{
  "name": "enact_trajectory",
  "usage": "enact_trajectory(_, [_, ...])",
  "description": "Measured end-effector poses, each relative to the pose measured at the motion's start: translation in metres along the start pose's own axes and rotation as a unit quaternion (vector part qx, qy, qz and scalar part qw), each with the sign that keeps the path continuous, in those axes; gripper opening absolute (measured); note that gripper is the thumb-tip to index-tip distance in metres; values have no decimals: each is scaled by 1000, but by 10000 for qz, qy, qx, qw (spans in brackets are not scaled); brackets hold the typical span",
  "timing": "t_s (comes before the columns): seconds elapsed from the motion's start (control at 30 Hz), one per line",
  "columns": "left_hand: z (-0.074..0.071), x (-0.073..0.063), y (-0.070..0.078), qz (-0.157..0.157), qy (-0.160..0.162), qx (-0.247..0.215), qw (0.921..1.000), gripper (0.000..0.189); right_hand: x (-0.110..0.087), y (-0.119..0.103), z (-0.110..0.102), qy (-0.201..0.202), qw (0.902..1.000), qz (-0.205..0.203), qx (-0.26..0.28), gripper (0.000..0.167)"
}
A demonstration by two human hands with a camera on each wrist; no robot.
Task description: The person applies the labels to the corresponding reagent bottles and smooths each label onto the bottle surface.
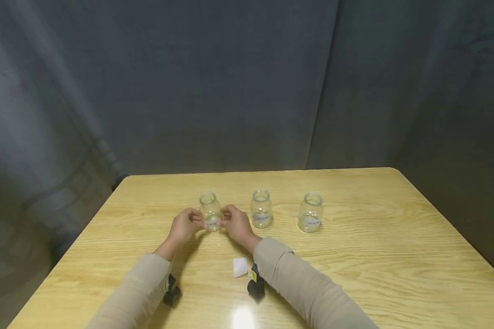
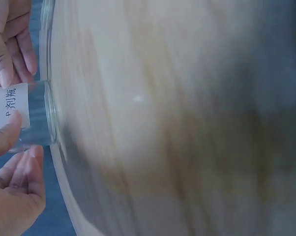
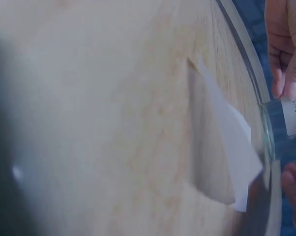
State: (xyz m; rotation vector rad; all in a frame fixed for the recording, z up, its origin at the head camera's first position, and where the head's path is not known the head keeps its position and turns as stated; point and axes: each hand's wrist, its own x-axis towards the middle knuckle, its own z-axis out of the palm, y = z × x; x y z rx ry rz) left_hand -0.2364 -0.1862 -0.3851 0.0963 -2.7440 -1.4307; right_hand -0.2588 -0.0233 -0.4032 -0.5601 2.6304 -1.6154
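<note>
A round clear glass jar [image 1: 209, 208] stands upright on the table, to the left of two similar jars. My left hand [image 1: 185, 225] holds its left side, and my right hand [image 1: 235, 223] holds its right side. Both thumbs press the ends of a white label [image 2: 11, 105] low on the jar's front. Dark characters are written on the label, partly covered by the thumb in the left wrist view. In the right wrist view, the left hand [image 3: 288, 49] is above and the right hand [image 3: 295, 189] below, at the jar's sides.
A second labelled jar [image 1: 261, 210] stands close to the right hand, and a third labelled jar [image 1: 311, 214] farther right. A small creased white paper [image 1: 240, 267] lies on the wooden table [image 1: 395, 256] by the right wrist. Grey curtains [image 1: 230, 91] hang behind.
</note>
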Motion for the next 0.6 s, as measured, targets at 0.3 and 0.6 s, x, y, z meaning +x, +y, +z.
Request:
enact_trajectory(0.3, [-3,-2,6,102,-633,269,9976,32,-23,1,-38,-529,9971,-82,-547,31])
enact_trajectory(0.6, [-18,-7,11,739,-921,1162,9862,45,-61,7,-93,-595,9939,-195,-904,38])
